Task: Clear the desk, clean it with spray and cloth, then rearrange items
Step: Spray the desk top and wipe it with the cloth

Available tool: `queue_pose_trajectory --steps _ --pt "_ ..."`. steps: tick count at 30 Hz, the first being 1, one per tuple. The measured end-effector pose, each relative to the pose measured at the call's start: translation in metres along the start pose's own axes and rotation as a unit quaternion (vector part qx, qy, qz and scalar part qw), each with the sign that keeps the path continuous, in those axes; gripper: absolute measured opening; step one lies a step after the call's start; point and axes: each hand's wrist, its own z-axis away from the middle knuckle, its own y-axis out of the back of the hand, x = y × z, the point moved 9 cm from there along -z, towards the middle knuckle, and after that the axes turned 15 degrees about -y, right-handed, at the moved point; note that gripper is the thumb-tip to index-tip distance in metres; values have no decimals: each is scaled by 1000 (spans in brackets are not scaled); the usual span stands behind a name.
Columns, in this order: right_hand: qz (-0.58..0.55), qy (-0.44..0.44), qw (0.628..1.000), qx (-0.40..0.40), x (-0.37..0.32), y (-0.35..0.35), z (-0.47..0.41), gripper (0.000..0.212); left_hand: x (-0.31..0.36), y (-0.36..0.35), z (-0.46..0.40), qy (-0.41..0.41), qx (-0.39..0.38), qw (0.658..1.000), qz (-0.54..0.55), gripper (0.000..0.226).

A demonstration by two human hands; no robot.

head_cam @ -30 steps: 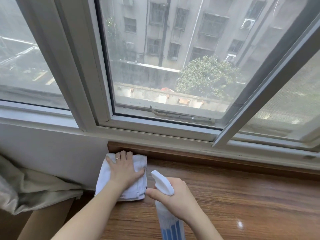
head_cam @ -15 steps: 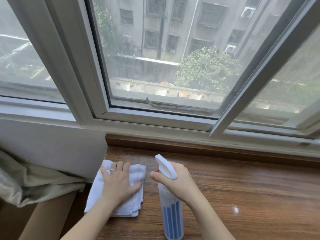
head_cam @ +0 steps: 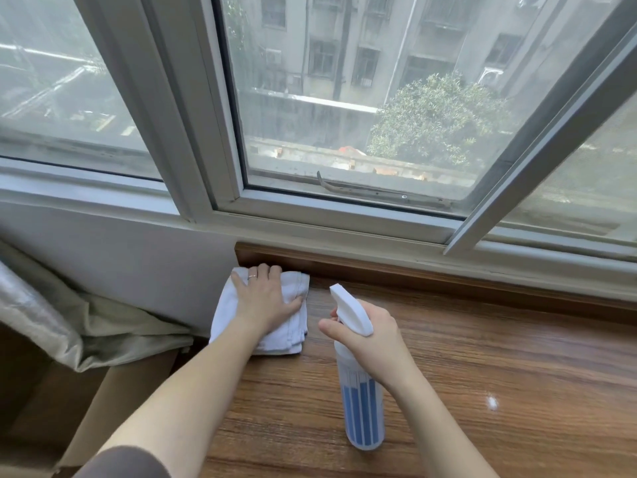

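Note:
A folded white cloth lies at the back left corner of the wooden desk. My left hand presses flat on the cloth, fingers straight and reaching the desk's raised back edge. My right hand grips the neck of a spray bottle, white trigger head on top, blue stripes on its clear body. The bottle stands upright just right of the cloth, its nozzle aimed toward the back left.
A window frame runs along the wall behind the desk, with an opened sash slanting at the right. Left of the desk hang a grey curtain and a brown cardboard surface. A small white speck shines on the wood.
My left hand has slid the cloth back toward the desk's rear corner after pulling it nearer half a second ago. The spray bottle stays in my right hand, held a little lower.

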Motion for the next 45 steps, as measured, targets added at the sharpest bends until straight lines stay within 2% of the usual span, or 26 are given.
queue_pose_trajectory --steps 8,17,21,31,39,41,45 --pt "4 8 1000 14 -2 -2 12 37 10 1 25 -12 -44 999 30 75" --pt "39 -16 999 -6 12 -11 20 39 18 -7 80 -37 47 998 20 72" --pt "34 -7 999 -23 12 -21 24 42 16 -5 66 -39 22 999 15 71" --pt "24 -2 1000 4 15 -20 29 51 10 2 11 -18 -49 998 22 74" --pt "17 -14 1000 17 16 -13 37 39 20 4 53 -54 -52 997 20 74" --pt "15 -21 1000 17 17 -12 37 36 24 1 75 -64 -33 997 21 74" --pt "9 -37 999 14 21 -13 37 33 31 1 117 -81 63 995 12 69"
